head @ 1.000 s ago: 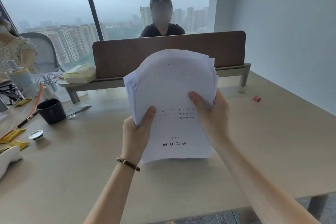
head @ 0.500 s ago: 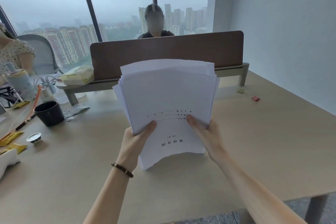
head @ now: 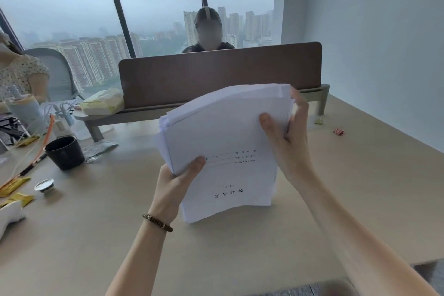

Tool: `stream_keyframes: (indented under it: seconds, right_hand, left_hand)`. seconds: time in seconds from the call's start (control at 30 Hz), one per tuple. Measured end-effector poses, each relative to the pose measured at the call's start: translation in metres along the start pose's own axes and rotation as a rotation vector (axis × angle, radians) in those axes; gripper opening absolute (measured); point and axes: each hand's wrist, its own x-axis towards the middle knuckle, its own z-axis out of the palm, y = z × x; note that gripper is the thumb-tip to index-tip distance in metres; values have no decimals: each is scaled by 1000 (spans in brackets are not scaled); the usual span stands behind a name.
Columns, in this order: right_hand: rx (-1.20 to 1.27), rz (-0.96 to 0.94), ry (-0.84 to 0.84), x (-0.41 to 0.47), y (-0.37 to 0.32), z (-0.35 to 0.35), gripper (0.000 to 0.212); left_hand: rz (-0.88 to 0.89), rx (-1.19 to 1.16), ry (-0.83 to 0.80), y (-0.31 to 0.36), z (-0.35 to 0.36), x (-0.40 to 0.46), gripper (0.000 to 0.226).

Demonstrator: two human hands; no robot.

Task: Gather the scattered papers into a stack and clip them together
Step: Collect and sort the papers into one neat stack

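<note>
Already the papers point(head: 223, 146) are gathered into one stack, held upright with its lower edge on the desk point(head: 96, 235). The left hand point(head: 176, 185) pinches the left edge; the right hand point(head: 288, 142) wraps its fingers point(head: 299, 106) round the right edge. Edges look uneven, so squaring and clipping remain. Two clips, yellow point(head: 319, 119) and red point(head: 339, 131), lie well apart right; a mug point(head: 64, 152) stands clear left.

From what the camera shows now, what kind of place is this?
Most likely a shared office on a high floor. A brown desk divider splits the long table, with another person seated behind it. The window looks out over tower blocks. Both hands hold a paper stack upright on the table.
</note>
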Motion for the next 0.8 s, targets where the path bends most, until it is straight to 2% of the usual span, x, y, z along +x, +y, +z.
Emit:
stream_keyframes:
  seconds: [0.07,0.13,0.27,0.43,0.63,0.8]
  right_hand:
    - [-56,-127,-11,6,-15,0,72]
    - [-140,-221,-43,14,-23,0,75]
    - [-323,-298,-98,23,-20,-1,43]
    - [-308,-314,-26,20,-18,-3,25]
    - [-325,-368,-2,16,-15,-1,27]
    - [-296,-401,4,14,-11,-1,18]
  left_hand:
    - [-3,-4,-1,1,0,0,12]
    - [-11,-12,-2,2,0,0,11]
    - [-19,-23,-9,2,-1,0,11]
    - [-43,-28,-46,4,-3,0,26]
    - [-73,-31,-67,5,-5,1,31]
    - [-76,-26,-100,7,-6,1,31]
